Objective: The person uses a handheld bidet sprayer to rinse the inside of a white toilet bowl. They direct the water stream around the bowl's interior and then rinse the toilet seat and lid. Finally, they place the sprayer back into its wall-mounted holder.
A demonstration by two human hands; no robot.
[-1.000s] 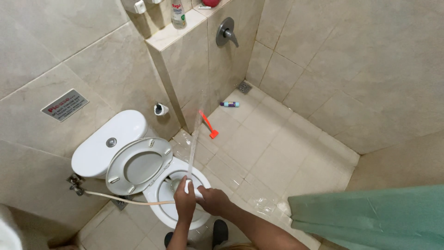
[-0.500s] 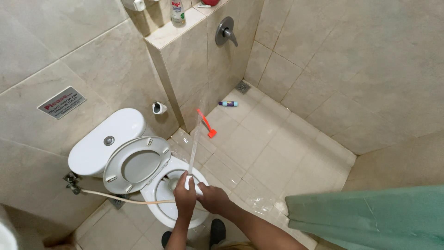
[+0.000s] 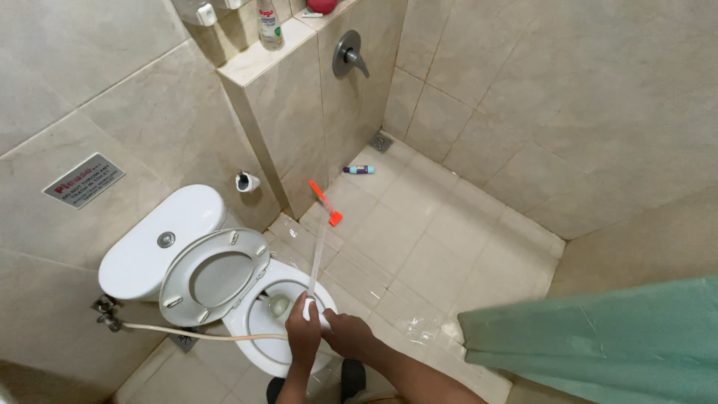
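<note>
Head view, looking down into a tiled bathroom: you are standing at the toilet bowl (image 3: 258,333), and both your hands are meeting over its front rim. Your left hand (image 3: 303,337) is closing around the white nozzle end (image 3: 311,308) of a bidet sprayer, and its beige hose (image 3: 202,335) is trailing leftwards across the bowl to a wall valve (image 3: 105,313). Your right hand (image 3: 351,335) is lying just beside the left and touching the same sprayer; whether its fingers are gripping it, you cannot tell. A thin stream of water (image 3: 319,251) is shooting up and away from the nozzle towards the floor. The toilet seat (image 3: 215,275) is standing raised against the white cistern (image 3: 161,239). On the wet floor tiles (image 3: 419,239), a red brush-like tool (image 3: 326,203) is lying near the low partition wall (image 3: 292,127), and a small purple and blue tube (image 3: 359,170) is lying further back near the floor drain (image 3: 380,142). A bottle (image 3: 269,26) is standing on the ledge of the partition. A green curtain (image 3: 598,337) is hanging at your right.
</note>
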